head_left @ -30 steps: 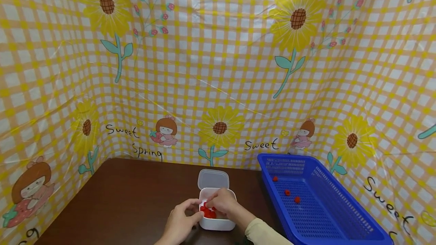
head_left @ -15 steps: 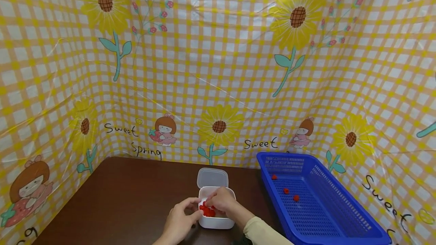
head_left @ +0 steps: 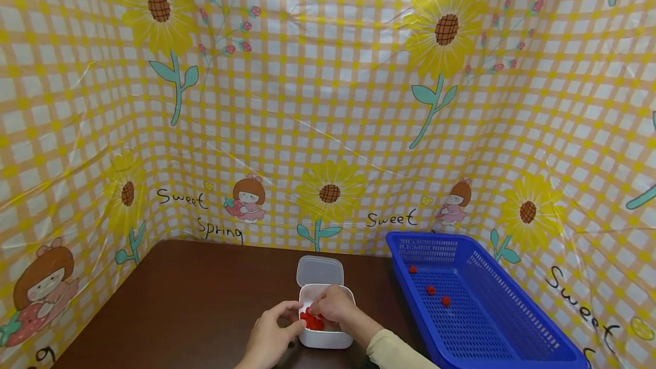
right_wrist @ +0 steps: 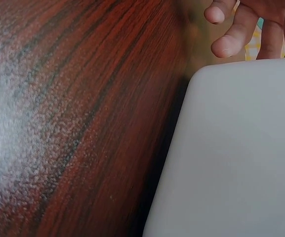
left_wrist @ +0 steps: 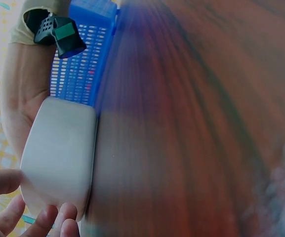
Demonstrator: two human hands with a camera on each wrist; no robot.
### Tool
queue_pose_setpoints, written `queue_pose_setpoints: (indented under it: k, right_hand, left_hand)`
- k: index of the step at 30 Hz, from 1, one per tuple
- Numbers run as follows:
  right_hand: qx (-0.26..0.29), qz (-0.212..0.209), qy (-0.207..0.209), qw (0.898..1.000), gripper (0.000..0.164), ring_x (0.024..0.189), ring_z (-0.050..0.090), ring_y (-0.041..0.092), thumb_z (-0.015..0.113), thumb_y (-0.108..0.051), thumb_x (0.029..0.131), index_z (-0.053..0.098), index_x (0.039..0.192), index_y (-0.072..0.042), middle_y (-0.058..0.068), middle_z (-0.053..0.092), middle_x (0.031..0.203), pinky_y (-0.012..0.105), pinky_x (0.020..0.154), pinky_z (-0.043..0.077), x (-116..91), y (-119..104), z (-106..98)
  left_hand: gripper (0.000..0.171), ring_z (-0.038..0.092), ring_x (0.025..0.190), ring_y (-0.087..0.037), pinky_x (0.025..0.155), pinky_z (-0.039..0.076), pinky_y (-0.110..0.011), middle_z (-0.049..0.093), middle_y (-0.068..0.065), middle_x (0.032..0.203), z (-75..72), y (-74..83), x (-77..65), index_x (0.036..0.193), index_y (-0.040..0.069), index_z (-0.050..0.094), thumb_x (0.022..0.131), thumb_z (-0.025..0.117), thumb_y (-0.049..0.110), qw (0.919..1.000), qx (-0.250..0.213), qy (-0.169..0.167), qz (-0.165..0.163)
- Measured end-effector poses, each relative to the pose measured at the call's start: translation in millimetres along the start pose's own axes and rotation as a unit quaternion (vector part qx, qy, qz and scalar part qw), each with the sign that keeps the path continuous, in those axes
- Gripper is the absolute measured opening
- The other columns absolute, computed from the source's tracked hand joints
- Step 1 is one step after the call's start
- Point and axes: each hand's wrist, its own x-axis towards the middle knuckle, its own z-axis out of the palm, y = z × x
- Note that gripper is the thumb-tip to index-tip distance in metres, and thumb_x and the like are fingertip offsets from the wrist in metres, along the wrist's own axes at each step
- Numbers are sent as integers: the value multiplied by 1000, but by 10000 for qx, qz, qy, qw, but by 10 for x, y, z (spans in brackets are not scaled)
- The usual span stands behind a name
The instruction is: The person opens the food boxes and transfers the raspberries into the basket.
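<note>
A small white box (head_left: 326, 340) with a hinged clear lid (head_left: 320, 271) folded back stands on the table. Several small red pieces (head_left: 314, 323) lie inside, toward its left. My left hand (head_left: 271, 332) holds the box's left end, thumb and forefinger at the rim. In the left wrist view its fingertips (left_wrist: 67, 211) lie against the end of the white box (left_wrist: 61, 148). My right hand (head_left: 333, 305) reaches into the box, its curled fingertips among the red pieces; I cannot tell whether they grip one. The right wrist view shows the box's plain side (right_wrist: 231, 148) and left-hand fingers (right_wrist: 228, 45).
A blue perforated basket (head_left: 492, 323) stands to the right, with three red pieces (head_left: 431, 290) in it. The dark wooden table (head_left: 169, 300) extends to the left. A yellow checked cloth (head_left: 328, 101) hangs behind and on both sides. A dark wrist device (left_wrist: 63, 37) sits on the right forearm.
Both hands stay at the box; the right fingers shift only slightly among the red pieces. The head view tilts a little.
</note>
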Motion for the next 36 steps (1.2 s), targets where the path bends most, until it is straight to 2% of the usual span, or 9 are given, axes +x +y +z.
queue_pose_setpoints:
  k: [10,19,24,29,33,36]
  right_hand:
    - [65,-63,14,10000,12,52,43,9,76,-3,77,71,69,5,-3,52,55,18,45,32,9,3,10]
    - [19,171,-118,9998,13,52,40,9,77,-7,81,73,72,1,-1,55,60,18,46,32,29,-21,-13]
    - [127,26,-91,9999,13,46,35,6,75,-3,80,71,70,5,-4,46,53,17,42,27,12,-29,-22]
    - [167,90,-128,9997,18,40,25,6,74,-3,80,66,66,6,-5,39,48,18,38,21,-3,-40,-38]
    - [221,161,-230,9994,19,40,25,6,72,-3,83,64,66,4,-4,40,49,18,38,21,-17,-53,-60]
    - [116,40,-245,9996,16,41,28,6,72,-4,83,67,70,4,-3,45,52,18,38,23,-29,-65,-82]
  left_hand:
    - [37,65,61,-21,55,49,-31,67,-2,90,-14,6,13,120,10,69,86,77,19,9997,-154,-22,-183]
    - [37,65,62,-22,56,51,-33,66,-3,90,-12,-10,44,121,9,69,86,77,17,9992,-298,-56,-278]
    - [35,65,62,-22,57,52,-32,66,-3,89,3,-16,58,119,9,70,85,77,16,9992,-294,-11,-260]
    - [34,65,63,-19,58,51,-34,67,-2,88,10,-22,64,118,10,70,85,77,18,9992,-194,-21,-355]
    - [33,65,64,-19,59,51,-34,68,-2,88,14,-38,63,117,11,70,86,77,19,9989,-174,-46,-432]
    - [32,65,65,-19,59,50,-34,68,-2,88,10,-38,60,117,12,70,86,77,20,9986,-178,-70,-486]
